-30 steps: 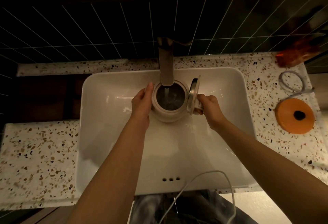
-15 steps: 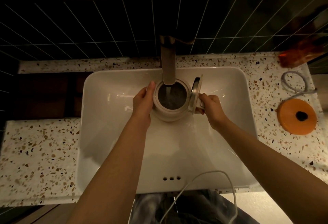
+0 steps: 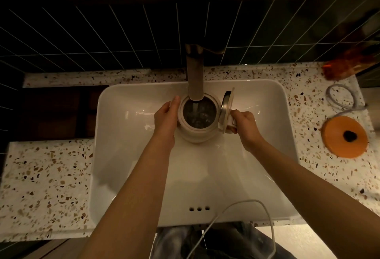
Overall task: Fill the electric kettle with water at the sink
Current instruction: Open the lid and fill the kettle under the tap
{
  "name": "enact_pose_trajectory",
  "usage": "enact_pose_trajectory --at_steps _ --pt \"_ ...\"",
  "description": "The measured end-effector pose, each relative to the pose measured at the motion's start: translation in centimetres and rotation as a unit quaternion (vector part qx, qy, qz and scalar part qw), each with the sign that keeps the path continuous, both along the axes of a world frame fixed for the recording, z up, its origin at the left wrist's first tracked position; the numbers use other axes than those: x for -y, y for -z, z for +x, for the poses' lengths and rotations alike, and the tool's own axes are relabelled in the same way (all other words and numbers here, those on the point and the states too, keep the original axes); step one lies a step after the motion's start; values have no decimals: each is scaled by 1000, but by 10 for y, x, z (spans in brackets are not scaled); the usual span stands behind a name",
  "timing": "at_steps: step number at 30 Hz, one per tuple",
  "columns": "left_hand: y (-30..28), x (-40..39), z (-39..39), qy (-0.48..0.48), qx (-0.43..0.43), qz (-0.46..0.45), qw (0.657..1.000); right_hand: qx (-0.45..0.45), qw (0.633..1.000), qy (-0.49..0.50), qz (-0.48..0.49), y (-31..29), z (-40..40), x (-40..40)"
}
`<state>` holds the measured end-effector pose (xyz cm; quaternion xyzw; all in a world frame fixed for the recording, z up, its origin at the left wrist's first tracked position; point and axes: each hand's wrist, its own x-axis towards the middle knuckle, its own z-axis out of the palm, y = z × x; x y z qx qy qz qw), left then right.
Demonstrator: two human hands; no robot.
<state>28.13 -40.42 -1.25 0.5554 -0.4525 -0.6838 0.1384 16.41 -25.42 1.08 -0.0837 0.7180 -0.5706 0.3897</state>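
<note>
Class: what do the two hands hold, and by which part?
Both hold the kettle: left hand against its side, right hand on its handle.

Cream electric kettle (image 3: pixel 195 133), lid (image 3: pixel 226 110) flipped open, sits in white sink (image 3: pixel 267 98), seemingly half-filled.

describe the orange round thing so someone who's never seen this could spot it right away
Start at the white sink and move to the speckled counter on its right. The flat orange disc lies there, nearer the viewer than the coiled grey cable. It is the only round orange thing with a dark spot in its middle.
</note>
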Motion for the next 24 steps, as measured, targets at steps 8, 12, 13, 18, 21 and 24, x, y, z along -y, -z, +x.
enact_pose_trajectory --at_steps 8,12,13,18,21,24 --pt "-45 10 -31 91 -1 -380 920 8 1000 13 5 0 -2 1" --pt "-58 16 -53 291 27 -581 759 12 1000 15 12 2 -2 2" --pt "-57 17 -58 336 40 -607 719 12 1000 15 14 2 -3 2" --pt "-48 24 -70 409 91 -662 621 15 1000 18 19 0 -2 2" --pt "-47 22 -71 402 109 -672 612 13 999 26 15 -2 -2 3" --pt "-46 19 -70 397 113 -671 616 16 999 26 11 -3 -3 3"
